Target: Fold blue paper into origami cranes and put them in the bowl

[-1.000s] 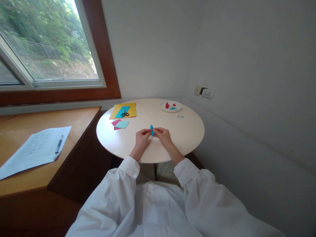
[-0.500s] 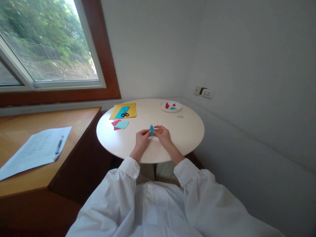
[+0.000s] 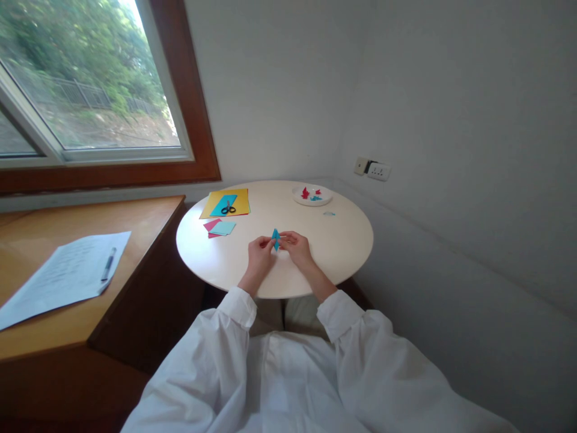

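Note:
A small piece of folded blue paper (image 3: 276, 235), narrow and pointed at its top and bottom, is held over the near middle of the round table (image 3: 252, 270). My left hand (image 3: 261, 252) pinches its left side between thumb and fingers. From the right, my right hand (image 3: 295, 246) grips the other side, thumb in front and fingers curled behind. Part of the paper is hidden by my thumbs. Left of my hands lie several small paper squares (image 3: 223, 228), pale blue and pink.
Black-handled scissors (image 3: 228, 208) lie on a blue sheet and yellow paper (image 3: 242, 201) at the back left. A white plate (image 3: 297, 199) at the back right bears small red and blue folded papers. Near it rests a small pale-blue scrap (image 3: 329, 213). A desk (image 3: 148, 219) with a written sheet (image 3: 67, 270) and pen (image 3: 108, 264) stands left.
Both hands keep their hold on the blue paper. Its upper tip sits slightly lower and farther left, and its two points look closer together. My right fingers have shifted slightly.

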{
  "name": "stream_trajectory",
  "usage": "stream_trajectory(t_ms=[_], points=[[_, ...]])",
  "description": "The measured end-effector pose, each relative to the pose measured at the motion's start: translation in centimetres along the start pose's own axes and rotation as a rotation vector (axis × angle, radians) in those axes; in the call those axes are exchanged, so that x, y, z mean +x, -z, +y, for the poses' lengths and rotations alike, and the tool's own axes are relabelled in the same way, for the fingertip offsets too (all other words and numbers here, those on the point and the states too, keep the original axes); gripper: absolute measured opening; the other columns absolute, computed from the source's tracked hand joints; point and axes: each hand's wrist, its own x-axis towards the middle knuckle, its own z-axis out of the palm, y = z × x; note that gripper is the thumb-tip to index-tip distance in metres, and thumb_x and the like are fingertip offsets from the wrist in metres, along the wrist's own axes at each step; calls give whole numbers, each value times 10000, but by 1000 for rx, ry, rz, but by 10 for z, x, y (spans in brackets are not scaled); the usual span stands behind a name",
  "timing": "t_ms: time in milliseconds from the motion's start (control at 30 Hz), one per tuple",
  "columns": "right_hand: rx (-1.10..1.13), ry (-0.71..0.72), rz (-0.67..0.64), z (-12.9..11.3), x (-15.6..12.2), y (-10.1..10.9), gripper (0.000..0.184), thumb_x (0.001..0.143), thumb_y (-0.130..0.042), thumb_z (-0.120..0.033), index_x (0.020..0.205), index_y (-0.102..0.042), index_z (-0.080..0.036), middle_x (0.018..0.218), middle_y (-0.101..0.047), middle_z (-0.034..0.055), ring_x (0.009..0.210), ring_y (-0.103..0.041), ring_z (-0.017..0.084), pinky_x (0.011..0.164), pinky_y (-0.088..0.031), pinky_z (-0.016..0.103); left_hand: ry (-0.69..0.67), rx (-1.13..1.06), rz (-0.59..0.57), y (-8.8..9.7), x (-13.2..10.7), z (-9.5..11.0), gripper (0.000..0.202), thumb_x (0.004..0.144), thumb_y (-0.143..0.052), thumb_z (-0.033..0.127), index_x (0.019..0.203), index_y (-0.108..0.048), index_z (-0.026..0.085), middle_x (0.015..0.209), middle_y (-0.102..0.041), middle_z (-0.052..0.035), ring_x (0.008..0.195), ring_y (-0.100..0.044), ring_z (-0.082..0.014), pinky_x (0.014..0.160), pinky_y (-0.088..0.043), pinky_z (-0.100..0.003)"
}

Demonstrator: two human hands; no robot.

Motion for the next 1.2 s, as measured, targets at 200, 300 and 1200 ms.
stream_trajectory(t_ms=[200,300,1200], points=[[-1,13,5,-2,-1,1,325,509,-781,-343,756,-653,-175,694,-697,23,643,-643,158,633,-524,307,-27,-91,-17,-2,-2,5,271,628,-717,312,829,-621,157,654,-679,-24,614,-638,-158,610,-481,-274],[-9,18,2,-3,-2,1,343,510,-781,-349,781,-659,-177,710,-702,28,663,-651,169,634,-524,312,-42,-113,-29,-3,-3,7,257,630,-709,305,827,-629,159,677,-685,-29,641,-642,-160,623,-486,-273],[-14,14,-17,2,1,0,265,460,-785,-274,674,-666,-173,676,-706,21,681,-654,180,710,-521,339,10,-119,-51,-1,-3,5,246,659,-637,239,881,-686,148,770,-685,-60,672,-599,-145,630,-475,-262]])
